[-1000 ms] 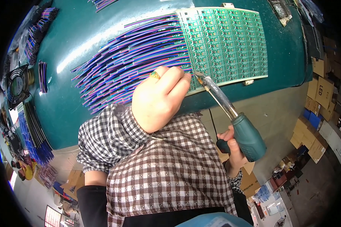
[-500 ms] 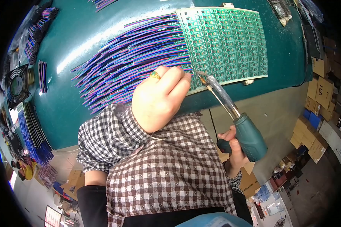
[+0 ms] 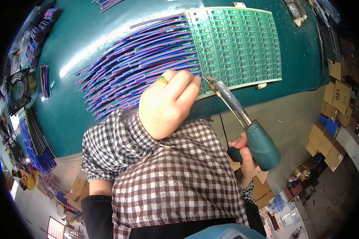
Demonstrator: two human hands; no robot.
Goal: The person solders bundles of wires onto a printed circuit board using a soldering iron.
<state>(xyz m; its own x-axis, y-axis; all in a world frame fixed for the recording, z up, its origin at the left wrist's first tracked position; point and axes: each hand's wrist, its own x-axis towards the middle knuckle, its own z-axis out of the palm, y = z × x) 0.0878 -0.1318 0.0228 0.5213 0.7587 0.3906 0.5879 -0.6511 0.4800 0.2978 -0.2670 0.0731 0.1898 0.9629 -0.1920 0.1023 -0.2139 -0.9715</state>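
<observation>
A green circuit board panel (image 3: 239, 46) lies on the bench, with rows of thin blue, red and dark wires (image 3: 147, 59) fanning leftward from its left edge. My left hand (image 3: 169, 103), a ring on one finger, is closed over the lowest wires at the panel's near left corner. Its fingertips are turned away, so what they pinch is hidden. Held in my right hand (image 3: 248, 162) is a soldering gun (image 3: 263, 145) with a green body and a long metal barrel. The gun's tip meets the panel's wired edge just right of my left fingertips.
The green bench top (image 3: 64, 115) ends just in front of me. A black fan (image 3: 19, 91) stands at the left, near a small wire bundle (image 3: 45, 81) and a larger bundle hanging over the edge (image 3: 38, 143). Cardboard boxes (image 3: 339, 97) are stacked at the right.
The soldering gun has shifted slightly left, its tip closer to my left fingertips. My right hand has moved with it. My left hand stays almost where it was.
</observation>
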